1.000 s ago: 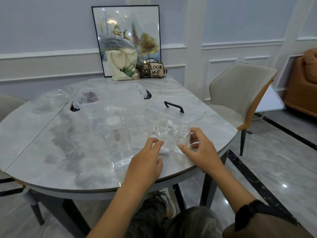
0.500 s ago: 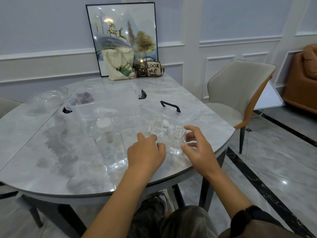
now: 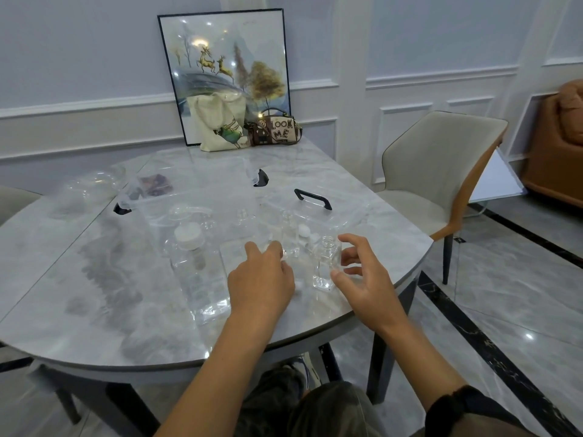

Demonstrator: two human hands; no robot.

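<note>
– Glass bottle point(image 3: 326, 266) upright near front edge of table point(image 3: 94, 294). Right hand point(image 3: 366, 279) fingers spread round it, looser than before.
– Left hand point(image 3: 262, 279) fingers curled in now, not stretched; pinching anything? Can't tell.

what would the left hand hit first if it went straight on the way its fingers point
Probably the small clear bottle standing just beyond the left hand, ahead of its fingertips; depth is hard to judge.

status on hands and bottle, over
Right hand open beside small clear square glass bottle, upright, uncapped. Left hand curled, hold unclear. Slim clear bottle close behind.
</note>
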